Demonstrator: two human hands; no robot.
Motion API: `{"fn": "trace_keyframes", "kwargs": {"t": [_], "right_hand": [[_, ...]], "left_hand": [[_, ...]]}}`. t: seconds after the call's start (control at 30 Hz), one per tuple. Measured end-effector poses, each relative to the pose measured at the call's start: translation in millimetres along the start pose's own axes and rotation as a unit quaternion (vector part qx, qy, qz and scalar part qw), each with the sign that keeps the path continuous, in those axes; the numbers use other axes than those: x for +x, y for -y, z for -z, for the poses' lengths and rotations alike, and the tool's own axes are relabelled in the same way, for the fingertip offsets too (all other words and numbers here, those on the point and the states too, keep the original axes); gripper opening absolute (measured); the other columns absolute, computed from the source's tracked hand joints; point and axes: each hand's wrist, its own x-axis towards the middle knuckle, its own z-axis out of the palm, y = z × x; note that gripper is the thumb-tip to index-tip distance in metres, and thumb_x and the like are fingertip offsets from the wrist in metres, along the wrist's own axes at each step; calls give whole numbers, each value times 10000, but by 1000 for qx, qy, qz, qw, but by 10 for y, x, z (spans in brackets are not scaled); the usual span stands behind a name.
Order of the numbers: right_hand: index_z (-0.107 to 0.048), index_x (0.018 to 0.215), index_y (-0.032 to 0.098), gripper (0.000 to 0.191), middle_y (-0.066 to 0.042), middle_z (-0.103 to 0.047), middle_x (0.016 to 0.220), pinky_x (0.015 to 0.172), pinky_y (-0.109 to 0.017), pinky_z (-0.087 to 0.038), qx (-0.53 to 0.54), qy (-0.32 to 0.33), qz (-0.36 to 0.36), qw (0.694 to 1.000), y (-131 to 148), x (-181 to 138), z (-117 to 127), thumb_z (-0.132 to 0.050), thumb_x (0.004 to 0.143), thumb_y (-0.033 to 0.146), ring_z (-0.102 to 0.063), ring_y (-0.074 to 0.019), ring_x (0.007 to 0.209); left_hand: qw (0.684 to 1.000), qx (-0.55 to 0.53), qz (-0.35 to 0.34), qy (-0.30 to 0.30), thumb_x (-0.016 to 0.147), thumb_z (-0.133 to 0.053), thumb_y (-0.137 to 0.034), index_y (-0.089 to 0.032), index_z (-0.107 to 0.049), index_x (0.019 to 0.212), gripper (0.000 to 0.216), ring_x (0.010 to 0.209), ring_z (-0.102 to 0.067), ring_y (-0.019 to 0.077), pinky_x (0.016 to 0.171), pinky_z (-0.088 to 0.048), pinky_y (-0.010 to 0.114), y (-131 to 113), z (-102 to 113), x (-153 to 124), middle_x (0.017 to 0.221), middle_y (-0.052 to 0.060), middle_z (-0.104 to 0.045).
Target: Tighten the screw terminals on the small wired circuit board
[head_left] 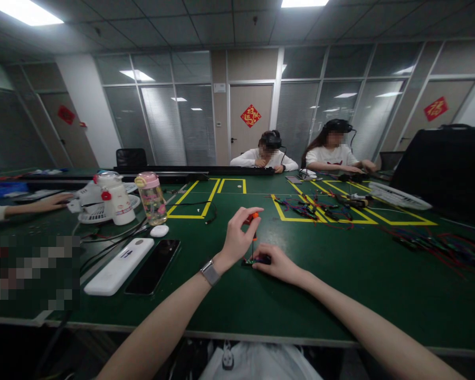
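My left hand (239, 235), with a watch on its wrist, pinches the orange top of a thin screwdriver (255, 216). The screwdriver stands about upright, its dark shaft pointing down at a small circuit board (247, 262) on the green table. From the right, my right hand (277, 262) grips the board's near side, its fingers closed around that edge and some dark part there. I cannot tell whether the tip sits in a screw.
Left of my hands lie a black phone (153, 266), a white power bank (120, 266) and an earbud case (159, 231). Behind them stand a bottle (152, 198) and a white jug (116, 200). Wired boards (301, 207) lie to the right. Two people sit opposite; another person's arm reaches in at left.
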Motion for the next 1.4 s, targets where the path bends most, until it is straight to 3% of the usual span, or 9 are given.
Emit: {"fn": "trace_keyframes", "kwargs": {"t": [0.17,0.33,0.47,0.7,0.87,0.97,1.1,1.27,1.4], "right_hand": [[-691,842,158,89,-20,-601,805,670,-255,-439,-2,2,-2,1000,5,-4,3,-693,756,132,-559,-153,738],[-687,846,162,84,-24,-613,818,682,-264,-450,-3,2,7,1000,-2,-3,5,-688,763,147,-566,-156,742],[-689,855,166,94,-22,-614,822,676,-261,-449,-5,5,7,1000,-2,-4,8,-692,762,153,-567,-156,740],[-694,844,158,97,-16,-601,794,668,-256,-434,-8,-1,8,1000,-13,-2,2,-698,751,130,-563,-154,737],[-694,843,151,83,-18,-599,796,666,-254,-434,-1,0,7,1000,-18,-3,2,-696,761,136,-557,-150,730],[-689,839,160,77,-16,-601,801,675,-255,-439,4,2,8,1000,-8,-6,8,-697,764,146,-558,-150,736],[-687,843,162,81,-19,-603,808,669,-257,-436,-2,5,5,1000,-5,-10,13,-693,764,145,-555,-152,736],[-686,850,165,93,-16,-604,814,676,-258,-437,-6,3,8,1000,-24,-8,5,-694,760,142,-559,-153,745],[-685,846,162,84,-17,-605,810,670,-257,-435,-1,2,9,1000,-21,-7,3,-690,764,143,-560,-152,738]], "left_hand": [[998,41,-20,-35,907,-587,-304,-202,-661,994,153,816,-552,141,740,-472,251,21,18,-3,900,26,-551],[999,-47,16,15,1008,-342,-295,-209,-580,1224,334,895,-620,148,764,-514,264,-4,10,-4,1102,74,-612],[998,-61,27,11,999,-371,-276,-197,-535,1281,336,883,-642,148,765,-526,270,2,-5,4,1090,79,-637],[996,61,-24,-54,856,-656,-257,-186,-679,894,84,796,-550,135,741,-461,250,-5,32,34,855,17,-560],[1000,-6,1,3,993,-390,-264,-210,-623,1170,298,885,-602,144,787,-487,268,-12,47,32,1038,56,-611],[998,-56,23,36,1003,-349,-264,-206,-539,1286,346,883,-639,144,784,-512,274,-7,38,33,1118,72,-624],[998,-52,29,28,967,-460,-282,-198,-584,1217,292,792,-641,134,726,-518,259,-1,34,44,998,54,-628],[998,57,-17,-27,896,-598,-290,-195,-671,970,141,788,-556,144,749,-477,267,6,63,49,866,22,-572],[999,33,-9,16,985,-411,-268,-214,-609,1190,290,853,-586,145,793,-482,274,-7,70,35,994,47,-595]]}}
